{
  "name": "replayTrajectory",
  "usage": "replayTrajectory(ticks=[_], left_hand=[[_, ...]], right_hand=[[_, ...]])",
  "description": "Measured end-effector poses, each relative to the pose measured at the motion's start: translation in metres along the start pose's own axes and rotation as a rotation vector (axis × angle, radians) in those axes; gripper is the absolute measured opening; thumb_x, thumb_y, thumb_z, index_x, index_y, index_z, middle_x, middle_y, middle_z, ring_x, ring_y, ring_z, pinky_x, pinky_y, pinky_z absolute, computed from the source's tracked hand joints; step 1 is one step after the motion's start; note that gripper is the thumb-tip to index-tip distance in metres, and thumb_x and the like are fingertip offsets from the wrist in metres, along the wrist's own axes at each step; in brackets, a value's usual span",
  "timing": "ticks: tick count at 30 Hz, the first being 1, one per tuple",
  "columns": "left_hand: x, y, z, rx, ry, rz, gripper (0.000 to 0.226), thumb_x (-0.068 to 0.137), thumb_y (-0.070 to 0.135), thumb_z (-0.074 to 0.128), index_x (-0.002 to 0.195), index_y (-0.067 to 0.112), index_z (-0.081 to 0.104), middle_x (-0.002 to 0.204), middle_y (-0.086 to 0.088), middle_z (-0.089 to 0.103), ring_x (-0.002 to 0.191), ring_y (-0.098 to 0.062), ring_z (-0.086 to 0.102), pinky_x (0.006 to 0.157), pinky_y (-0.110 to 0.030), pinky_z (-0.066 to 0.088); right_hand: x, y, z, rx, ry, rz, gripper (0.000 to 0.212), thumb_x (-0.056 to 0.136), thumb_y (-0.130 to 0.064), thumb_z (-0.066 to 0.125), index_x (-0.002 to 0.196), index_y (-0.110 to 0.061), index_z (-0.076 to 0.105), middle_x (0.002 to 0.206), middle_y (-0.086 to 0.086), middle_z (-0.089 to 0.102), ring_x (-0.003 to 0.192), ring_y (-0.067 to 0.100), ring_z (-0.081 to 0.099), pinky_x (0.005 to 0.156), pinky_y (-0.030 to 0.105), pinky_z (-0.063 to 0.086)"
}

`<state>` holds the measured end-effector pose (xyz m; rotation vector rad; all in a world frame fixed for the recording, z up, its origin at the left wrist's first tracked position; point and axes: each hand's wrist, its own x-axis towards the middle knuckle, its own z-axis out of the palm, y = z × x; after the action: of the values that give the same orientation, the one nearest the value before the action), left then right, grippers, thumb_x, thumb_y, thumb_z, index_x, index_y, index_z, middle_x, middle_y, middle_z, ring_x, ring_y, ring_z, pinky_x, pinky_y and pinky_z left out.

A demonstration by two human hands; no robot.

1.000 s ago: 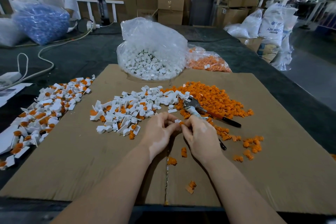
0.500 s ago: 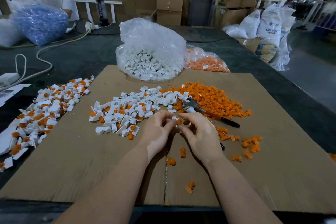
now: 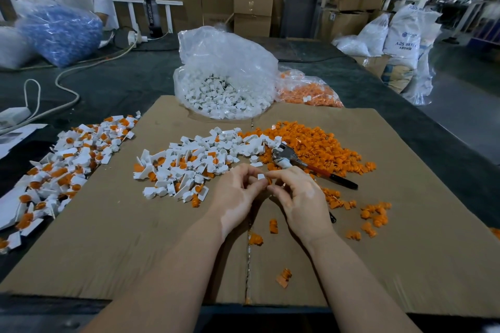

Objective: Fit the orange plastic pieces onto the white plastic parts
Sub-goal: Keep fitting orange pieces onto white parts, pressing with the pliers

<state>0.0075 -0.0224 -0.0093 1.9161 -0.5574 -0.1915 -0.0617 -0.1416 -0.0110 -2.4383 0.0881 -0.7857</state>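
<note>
Cardboard-covered worktop (image 3: 405, 238), near-edge middle: your left hand (image 3: 238, 192) pinches white part (image 3: 261, 176); right hand (image 3: 300, 194) pinches orange piece (image 3: 269, 182) touching its right side. Push leftward.

Your worktop (image 3: 130, 84), dark-surfaced, carries: one cardboard sheet (image 3: 130, 238); a clear bag of white parts (image 3: 224, 97); a bag of orange pieces (image 3: 305, 89); a blue-filled bag (image 3: 59, 32); a white cable (image 3: 67, 76); fitted pieces (image 3: 62, 167) at your left.
</note>
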Motion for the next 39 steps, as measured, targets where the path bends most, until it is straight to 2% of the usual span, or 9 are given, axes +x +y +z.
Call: replayTrajectory(ticks=[6,13,17,20,31,35,37,39], left_hand=[[0.0013,-0.0019,0.0004,-0.004,-0.003,-0.001,0.006,0.090,0.021,0.059,0.095,0.019,0.061,0.082,-0.007,0.068,0.081,-0.022,0.062,0.074,-0.035,0.047],[0.0026,-0.0045,0.0005,0.009,0.011,0.013,0.011,0.090,0.023,0.059,0.098,0.017,0.061,0.082,-0.005,0.067,0.078,-0.017,0.061,0.070,-0.029,0.045],[0.0030,-0.0041,0.0008,-0.005,0.015,0.012,0.013,0.089,0.022,0.060,0.099,0.014,0.061,0.083,-0.006,0.067,0.079,-0.018,0.061,0.072,-0.030,0.046],[0.0024,-0.0042,0.0007,0.013,0.013,0.020,0.012,0.090,0.023,0.059,0.100,0.016,0.060,0.082,-0.004,0.066,0.076,-0.015,0.060,0.067,-0.023,0.044],[0.0006,-0.0030,-0.0003,0.013,0.001,0.021,0.013,0.090,0.023,0.058,0.101,0.015,0.060,0.083,-0.004,0.067,0.077,-0.016,0.060,0.066,-0.023,0.043],[0.0004,-0.0026,-0.0010,0.024,0.003,0.031,0.013,0.090,0.024,0.058,0.100,0.016,0.060,0.083,-0.003,0.066,0.074,-0.013,0.058,0.062,-0.017,0.041],[0.0001,-0.0020,-0.0011,0.017,0.002,0.034,0.013,0.090,0.024,0.059,0.099,0.015,0.060,0.082,-0.004,0.065,0.073,-0.012,0.058,0.062,-0.016,0.040],[-0.0001,-0.0011,-0.0010,0.007,-0.002,0.032,0.013,0.090,0.024,0.059,0.098,0.014,0.060,0.083,-0.006,0.066,0.076,-0.016,0.060,0.067,-0.021,0.043]], right_hand=[[-0.0008,0.0002,0.0003,-0.004,0.001,-0.008,0.019,0.083,-0.009,0.066,0.101,-0.010,0.069,0.094,0.003,0.064,0.092,0.016,0.057,0.081,0.024,0.045],[-0.0015,0.0005,0.0017,-0.003,0.012,-0.003,0.022,0.083,-0.010,0.067,0.105,-0.011,0.068,0.097,0.001,0.064,0.091,0.014,0.058,0.080,0.023,0.046],[-0.0019,0.0000,0.0013,0.015,0.035,0.001,0.026,0.081,-0.006,0.068,0.106,-0.011,0.067,0.096,0.000,0.064,0.088,0.013,0.059,0.079,0.021,0.047],[-0.0020,-0.0001,0.0005,0.025,0.026,-0.011,0.026,0.082,-0.004,0.067,0.107,-0.011,0.067,0.095,0.001,0.064,0.086,0.015,0.058,0.079,0.026,0.050],[-0.0010,0.0001,-0.0009,0.029,-0.004,0.006,0.021,0.085,-0.009,0.064,0.105,-0.013,0.069,0.095,0.000,0.062,0.093,0.014,0.056,0.083,0.028,0.047],[-0.0008,0.0006,0.0001,0.028,0.008,0.014,0.021,0.085,-0.010,0.065,0.105,-0.013,0.068,0.096,0.001,0.063,0.094,0.015,0.057,0.083,0.031,0.048],[-0.0012,0.0007,0.0002,0.031,0.043,0.012,0.023,0.082,-0.009,0.067,0.105,-0.011,0.068,0.095,0.000,0.064,0.090,0.014,0.058,0.082,0.031,0.050],[-0.0016,0.0006,0.0000,0.030,0.073,0.008,0.021,0.080,-0.007,0.070,0.101,-0.010,0.068,0.090,-0.002,0.063,0.082,0.011,0.057,0.076,0.029,0.051]])
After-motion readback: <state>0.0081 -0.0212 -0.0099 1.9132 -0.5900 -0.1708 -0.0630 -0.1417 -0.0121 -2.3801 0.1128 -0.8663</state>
